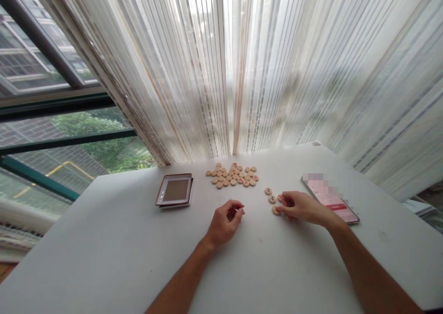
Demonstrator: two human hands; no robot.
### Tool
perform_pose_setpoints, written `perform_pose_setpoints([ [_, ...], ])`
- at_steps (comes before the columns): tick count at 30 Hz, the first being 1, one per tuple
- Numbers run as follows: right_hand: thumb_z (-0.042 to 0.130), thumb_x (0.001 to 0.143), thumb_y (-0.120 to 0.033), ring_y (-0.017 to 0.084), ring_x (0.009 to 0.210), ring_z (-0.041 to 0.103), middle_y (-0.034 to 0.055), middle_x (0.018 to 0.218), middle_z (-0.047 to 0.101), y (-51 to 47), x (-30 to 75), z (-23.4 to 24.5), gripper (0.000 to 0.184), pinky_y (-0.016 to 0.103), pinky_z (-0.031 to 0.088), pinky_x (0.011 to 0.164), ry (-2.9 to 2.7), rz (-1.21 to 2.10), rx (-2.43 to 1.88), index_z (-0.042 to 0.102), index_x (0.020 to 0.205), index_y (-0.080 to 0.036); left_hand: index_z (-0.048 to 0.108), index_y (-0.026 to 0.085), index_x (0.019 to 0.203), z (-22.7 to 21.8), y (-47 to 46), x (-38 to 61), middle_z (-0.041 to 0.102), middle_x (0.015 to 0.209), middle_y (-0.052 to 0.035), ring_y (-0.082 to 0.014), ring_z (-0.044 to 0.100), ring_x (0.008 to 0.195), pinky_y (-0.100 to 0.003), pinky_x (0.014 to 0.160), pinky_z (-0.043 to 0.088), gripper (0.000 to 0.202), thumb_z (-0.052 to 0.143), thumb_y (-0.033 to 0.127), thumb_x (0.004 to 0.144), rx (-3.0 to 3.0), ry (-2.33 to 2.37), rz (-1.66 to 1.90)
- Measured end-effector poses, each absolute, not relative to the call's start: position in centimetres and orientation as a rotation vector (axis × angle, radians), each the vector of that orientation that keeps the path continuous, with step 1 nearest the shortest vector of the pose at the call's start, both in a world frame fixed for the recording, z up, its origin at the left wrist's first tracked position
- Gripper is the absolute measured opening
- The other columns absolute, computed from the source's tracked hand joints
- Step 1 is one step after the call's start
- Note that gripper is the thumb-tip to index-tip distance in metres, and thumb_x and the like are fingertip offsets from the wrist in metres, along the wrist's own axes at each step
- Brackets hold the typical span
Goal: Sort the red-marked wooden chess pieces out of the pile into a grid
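My right hand (300,206) rests on the table at a small group of round wooden xiangqi pieces. Its thumb touches a red-marked piece (276,210), and the forefinger is at another red-marked piece (280,197), which the fingers partly cover. Two pieces with dark characters, a far one (268,191) and a nearer one (272,199), lie just left of these fingers. My left hand (225,222) lies to the left, fingers loosely curled and thumb close to the forefinger; nothing shows in it. Beyond both hands spreads a larger cluster of xiangqi pieces (225,183), mostly blank side up, several showing red characters.
An open shallow box (190,190) sits on the white table (114,249) at the left. Right of my right hand lies a phone (328,196) with a lit, partly blurred screen. Striped curtains (214,74) hang behind the table, with a window (51,134) on the left.
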State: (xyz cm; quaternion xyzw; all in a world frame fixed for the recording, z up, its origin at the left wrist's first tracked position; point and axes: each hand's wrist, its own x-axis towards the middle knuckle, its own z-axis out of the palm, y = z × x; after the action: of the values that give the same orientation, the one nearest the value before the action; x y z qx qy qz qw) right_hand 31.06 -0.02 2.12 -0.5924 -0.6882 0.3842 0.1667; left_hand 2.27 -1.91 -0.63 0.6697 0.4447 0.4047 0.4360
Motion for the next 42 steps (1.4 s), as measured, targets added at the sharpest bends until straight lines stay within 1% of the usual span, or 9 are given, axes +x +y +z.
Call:
perform_pose_setpoints([
  [4,0.063,0.081,-0.051,0.017,0.055,0.062,-0.0004,0.060,0.062,0.0,31.1,2.8,0.035,0.025,0.040,0.049,-1.971,1.004,-1.703,0.051,0.067,-0.022,0.064,0.017,0.099,-0.7,-1.9,2.3,0.070,0.083,-0.0046,-0.0124,0.061,0.064,-0.022,0.060,0.049,0.022,0.057,0.036,0.091,1.667,1.097,1.002],
  [8,0.055,0.087,-0.049,0.018,0.060,0.065,0.0027,0.069,0.068,0.5,31.5,3.3,0.030,0.027,0.043,0.054,-1.906,0.803,-1.760,0.057,0.076,-0.021,0.063,0.016,0.099,-0.7,-1.9,2.3,0.070,0.083,-0.0048,-0.0122,0.061,0.065,-0.022,0.061,0.049,0.021,0.057,0.034,0.091,1.659,1.080,1.002],
  [11,0.057,0.086,-0.047,0.019,0.068,0.066,0.0041,0.079,0.071,0.9,31.9,2.8,0.026,0.027,0.046,0.059,-1.860,0.662,-1.805,0.061,0.088,-0.022,0.063,0.016,0.099,-0.7,-1.9,2.3,0.069,0.083,-0.0048,-0.0120,0.060,0.065,-0.023,0.062,0.049,0.020,0.056,0.033,0.092,1.655,1.071,1.002],
  [14,0.058,0.085,-0.046,0.018,0.066,0.066,0.0036,0.078,0.072,1.2,32.2,1.9,0.025,0.026,0.045,0.058,-1.867,0.682,-1.833,0.062,0.093,-0.022,0.063,0.015,0.099,-0.7,-1.9,2.3,0.069,0.083,-0.0049,-0.0122,0.060,0.065,-0.023,0.063,0.050,0.020,0.057,0.033,0.092,1.653,1.065,1.006],
  [23,0.058,0.085,-0.045,0.015,0.057,0.060,0.0020,0.069,0.068,1.3,32.0,1.5,0.025,0.024,0.037,0.052,-1.871,0.696,-1.890,0.060,0.086,-0.020,0.063,0.015,0.099,-1.0,-1.8,2.3,0.069,0.081,-0.0043,-0.0120,0.060,0.064,-0.022,0.062,0.049,0.021,0.057,0.034,0.091,1.641,1.060,1.009],
  [28,0.059,0.082,-0.056,0.015,0.056,0.053,-0.0007,0.063,0.060,0.6,31.9,2.2,0.038,0.024,0.031,0.050,-2.011,0.662,-1.862,0.050,0.071,-0.021,0.063,0.016,0.099,-0.8,-1.8,2.3,0.069,0.081,-0.0044,-0.0124,0.061,0.065,-0.023,0.062,0.049,0.021,0.057,0.035,0.091,1.658,1.069,1.004],
  [31,0.063,0.078,-0.057,0.015,0.056,0.052,-0.0017,0.060,0.057,0.3,31.5,2.4,0.042,0.023,0.029,0.049,-2.086,0.723,-1.855,0.046,0.065,-0.021,0.064,0.016,0.099,-0.8,-1.8,2.2,0.070,0.080,-0.0043,-0.0127,0.061,0.065,-0.023,0.061,0.049,0.022,0.057,0.035,0.092,1.667,1.081,1.000],
  [39,0.064,0.078,-0.057,0.015,0.055,0.052,-0.0018,0.059,0.058,0.3,31.4,2.3,0.042,0.023,0.030,0.048,-2.081,0.734,-1.880,0.045,0.064,-0.021,0.063,0.016,0.099,-0.7,-1.9,2.2,0.070,0.080,-0.0040,-0.0125,0.061,0.065,-0.023,0.062,0.049,0.021,0.057,0.035,0.092,1.664,1.078,0.986],
  [42,0.061,0.082,-0.054,0.015,0.054,0.052,-0.0017,0.059,0.058,0.4,31.4,2.3,0.040,0.024,0.032,0.048,-2.072,0.652,-1.830,0.049,0.064,-0.021,0.064,0.016,0.100,-0.7,-1.8,2.2,0.070,0.080,-0.0039,-0.0126,0.061,0.065,-0.023,0.062,0.049,0.021,0.057,0.034,0.092,1.663,1.079,0.986],
])
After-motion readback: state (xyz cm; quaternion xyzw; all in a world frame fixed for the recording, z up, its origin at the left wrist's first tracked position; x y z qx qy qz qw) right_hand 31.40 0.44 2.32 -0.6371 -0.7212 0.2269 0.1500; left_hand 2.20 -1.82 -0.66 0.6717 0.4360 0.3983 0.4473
